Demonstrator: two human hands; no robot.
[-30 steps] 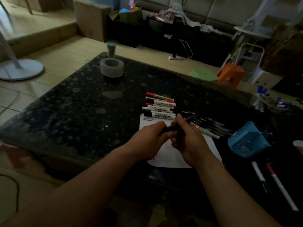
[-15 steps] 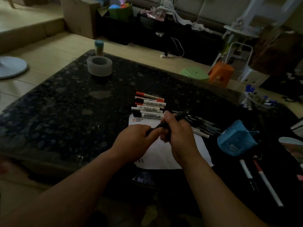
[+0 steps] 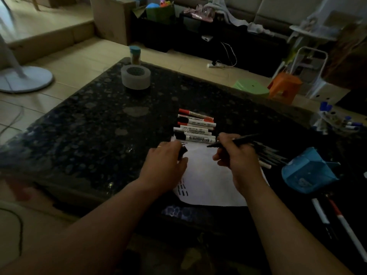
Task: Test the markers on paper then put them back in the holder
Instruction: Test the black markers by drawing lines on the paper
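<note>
Over the white sheet of paper on the dark speckled stone counter: slim black marker pinched in the right hand, bare tip aimed left and just above the sheet; small black cap, seemingly, given the dim light, gripped in the curled left hand at the sheet's left edge. Step in hand, likely: testing the stroke; lower the tip onto a blank patch clear of the short black dashes, pin the sheet with the left hand, pull one short light line, keep the cap ready. Blue plastic holder tipped on its side to the right, well apart from the marker; row of capped white-barrelled markers just beyond the sheet. Against half a second ago: hands then joined on the capped marker; now drawn apart, cap off.
</note>
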